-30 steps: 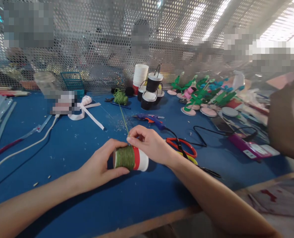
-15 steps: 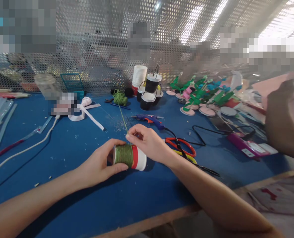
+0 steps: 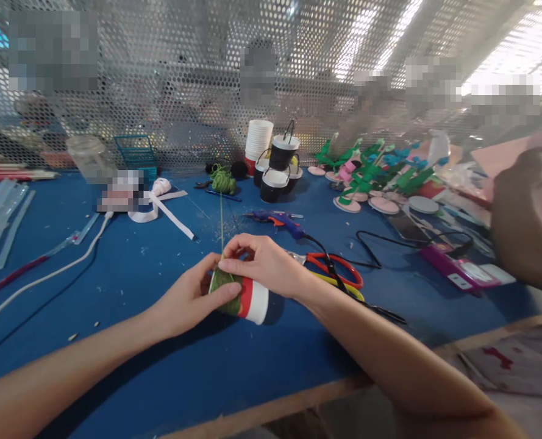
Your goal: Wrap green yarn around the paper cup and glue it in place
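My left hand (image 3: 197,296) is closed around a paper cup (image 3: 255,303) tipped on its side above the blue table. Green yarn is wound round the cup's base end, beside a red band and the white rim end. The thumb lies across the wound part. My right hand (image 3: 264,265) pinches the green yarn (image 3: 222,222) just above the cup, its fingers over the winding. From there the strand runs taut to a loose green yarn ball (image 3: 224,180) at the back of the table.
A blue glue gun (image 3: 277,221) lies beyond my right hand, and red-handled scissors (image 3: 337,268) beside its wrist. Black-wrapped cups (image 3: 274,185) and stacked white cups (image 3: 258,141) stand behind. Green paper plants (image 3: 366,180) and a purple power strip (image 3: 458,268) sit to the right.
My right hand has moved left along the cup with the yarn, over the winding. The cup has tilted, and my left thumb has shifted up across the wound yarn.
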`<state>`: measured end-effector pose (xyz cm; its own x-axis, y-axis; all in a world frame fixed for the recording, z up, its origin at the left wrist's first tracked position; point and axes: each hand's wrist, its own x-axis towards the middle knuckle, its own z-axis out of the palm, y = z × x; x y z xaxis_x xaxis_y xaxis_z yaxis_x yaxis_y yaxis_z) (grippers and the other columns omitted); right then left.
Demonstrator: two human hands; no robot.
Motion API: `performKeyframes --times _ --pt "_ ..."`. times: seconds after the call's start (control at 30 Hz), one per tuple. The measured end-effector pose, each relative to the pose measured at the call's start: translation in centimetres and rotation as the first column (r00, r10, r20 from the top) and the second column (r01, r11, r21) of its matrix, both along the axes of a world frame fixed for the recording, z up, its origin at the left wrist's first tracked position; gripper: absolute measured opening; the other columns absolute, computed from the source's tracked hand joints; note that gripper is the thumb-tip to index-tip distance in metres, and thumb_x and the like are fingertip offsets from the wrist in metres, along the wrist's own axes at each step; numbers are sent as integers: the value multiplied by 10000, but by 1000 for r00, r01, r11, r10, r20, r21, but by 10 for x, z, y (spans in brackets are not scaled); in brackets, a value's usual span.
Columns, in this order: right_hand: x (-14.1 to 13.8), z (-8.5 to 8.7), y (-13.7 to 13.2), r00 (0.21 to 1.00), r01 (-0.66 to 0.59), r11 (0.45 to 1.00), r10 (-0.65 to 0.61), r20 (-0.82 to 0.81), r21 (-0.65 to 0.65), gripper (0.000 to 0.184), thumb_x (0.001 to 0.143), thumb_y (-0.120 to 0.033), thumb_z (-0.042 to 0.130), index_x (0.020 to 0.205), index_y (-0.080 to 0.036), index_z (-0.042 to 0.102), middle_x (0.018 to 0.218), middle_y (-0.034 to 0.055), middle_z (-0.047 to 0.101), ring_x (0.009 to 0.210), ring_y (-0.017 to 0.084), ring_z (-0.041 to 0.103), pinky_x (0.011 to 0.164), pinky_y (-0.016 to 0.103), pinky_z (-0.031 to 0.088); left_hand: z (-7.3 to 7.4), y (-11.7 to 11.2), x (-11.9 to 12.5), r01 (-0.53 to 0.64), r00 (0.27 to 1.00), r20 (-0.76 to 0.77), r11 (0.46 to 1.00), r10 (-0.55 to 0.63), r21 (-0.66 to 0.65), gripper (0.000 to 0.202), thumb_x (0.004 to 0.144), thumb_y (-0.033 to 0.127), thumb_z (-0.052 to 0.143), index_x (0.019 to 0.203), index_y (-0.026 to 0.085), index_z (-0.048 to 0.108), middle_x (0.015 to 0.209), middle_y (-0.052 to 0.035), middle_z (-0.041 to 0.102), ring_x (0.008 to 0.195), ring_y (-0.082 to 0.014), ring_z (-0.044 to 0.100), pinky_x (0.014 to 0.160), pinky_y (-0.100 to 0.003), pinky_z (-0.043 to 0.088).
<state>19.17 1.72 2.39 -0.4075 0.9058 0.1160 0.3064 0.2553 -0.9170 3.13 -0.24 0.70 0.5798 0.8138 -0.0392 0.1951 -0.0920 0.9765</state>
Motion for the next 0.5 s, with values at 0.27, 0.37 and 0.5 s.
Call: performKeyframes --times 0.27,0.37,0.5 --pt "10 11 7 990 116 993 -118 81 31 197 725 -354 575 735 -170 504 670 -10 553 611 110 524 576 244 422 4 2 -4 -32 998 -52 999 33 21 235 786 387 501 888 187 433 734 35 461 663 -108 452 587 -221 388" --pt "39 22 20 901 323 919 -372 223 226 189 781 -356 492 718 -178 504 631 -3 552 603 130 536 585 259 402 6 5 -7 -80 989 -119 993 91 89 259 780 403 498 919 198 423 769 30 485 648 -108 457 582 -225 385" --pt "77 21 46 659 449 842 -538 525 299 206 751 -319 521 589 -192 518 568 12 544 603 163 528 579 275 356 8 6 -9 -128 966 -197 973 166 194 247 775 394 482 923 202 433 762 30 491 638 -112 457 577 -226 384"
